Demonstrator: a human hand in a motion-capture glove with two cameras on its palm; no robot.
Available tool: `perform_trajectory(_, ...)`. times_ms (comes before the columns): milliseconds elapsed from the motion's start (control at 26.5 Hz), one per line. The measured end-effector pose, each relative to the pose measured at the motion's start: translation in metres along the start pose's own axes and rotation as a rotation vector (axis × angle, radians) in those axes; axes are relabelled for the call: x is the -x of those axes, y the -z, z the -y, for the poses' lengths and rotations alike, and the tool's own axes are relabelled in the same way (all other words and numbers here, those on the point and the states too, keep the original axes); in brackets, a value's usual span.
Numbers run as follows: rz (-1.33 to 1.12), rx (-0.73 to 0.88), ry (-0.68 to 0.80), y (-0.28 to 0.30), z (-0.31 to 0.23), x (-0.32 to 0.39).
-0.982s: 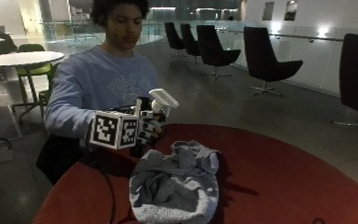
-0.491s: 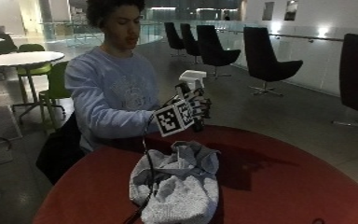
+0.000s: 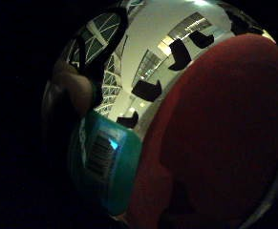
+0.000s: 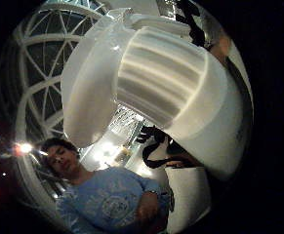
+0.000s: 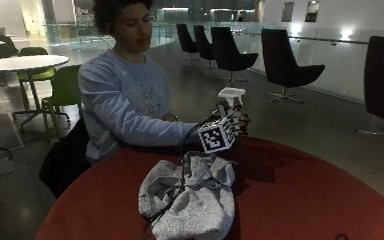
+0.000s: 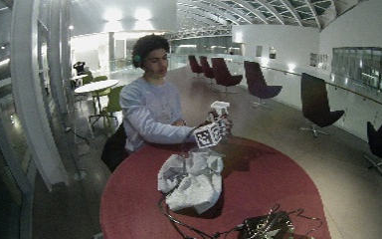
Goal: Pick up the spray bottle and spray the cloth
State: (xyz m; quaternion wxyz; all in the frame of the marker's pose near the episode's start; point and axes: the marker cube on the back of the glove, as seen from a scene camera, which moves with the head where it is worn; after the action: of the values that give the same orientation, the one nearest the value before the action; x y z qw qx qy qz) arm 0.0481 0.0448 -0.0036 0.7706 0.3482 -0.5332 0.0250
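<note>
Step in hand: lift done, aiming pending. Gloved right hand (image 5: pixel 235 125) wrapped round spray bottle (image 5: pixel 231 95), held off the round red table (image 5: pixel 298 200), just beyond grey cloth (image 5: pixel 189 195) lying crumpled near the sitter. Next, by judgement: turn white nozzle toward cloth, squeeze trigger. Surroundings: atrium, black swivel chairs (image 5: pixel 282 62), white café table (image 5: pixel 22 62).
</note>
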Motion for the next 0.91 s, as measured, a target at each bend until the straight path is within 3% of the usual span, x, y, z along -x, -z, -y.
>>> perform_trajectory(340,-0.044,0.048,-0.039,-0.029,-0.003,-0.031)
perform_trajectory(529,-0.187,0.274,-0.044,-0.018,-0.031,-0.053)
perform_trajectory(718,-0.078,0.091,-0.049,-0.031,-0.011,-0.038)
perform_trajectory(906,-0.124,0.081,-0.049,-0.012,-0.016,-0.017)
